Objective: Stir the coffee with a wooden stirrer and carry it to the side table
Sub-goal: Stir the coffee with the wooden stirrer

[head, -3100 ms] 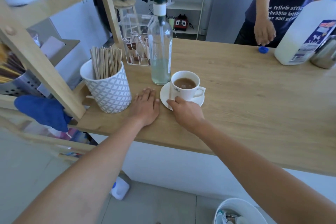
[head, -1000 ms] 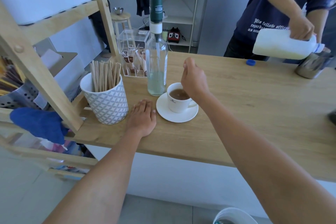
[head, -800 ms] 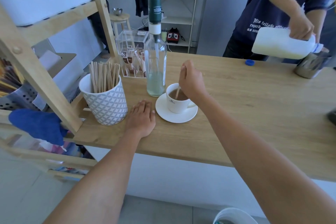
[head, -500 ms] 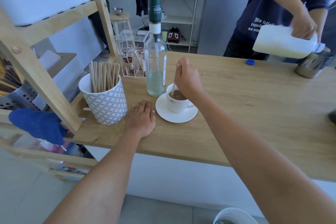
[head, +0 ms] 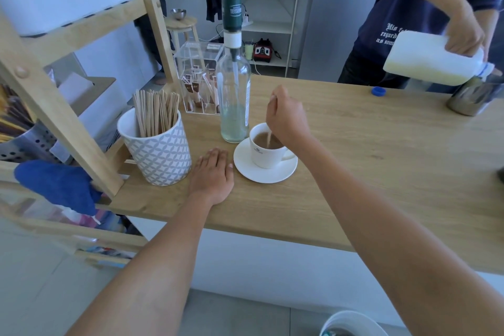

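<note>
I see my right hand (head: 286, 117) pinching a wooden stirrer (head: 269, 139) dipped in the coffee cup (head: 266, 151) (on its saucer (head: 264, 173)), while my left hand (head: 212, 176) lies flat on the table (head: 368, 158) just beside.

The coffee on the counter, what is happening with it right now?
The person's right hand holds a wooden stirrer with its tip in the coffee cup, which stands on its saucer on the wooden counter. The left hand lies flat on the counter beside the saucer. Across the counter, another person tips a milk jug toward a metal pitcher. The cup has not been carried anywhere yet.
</note>
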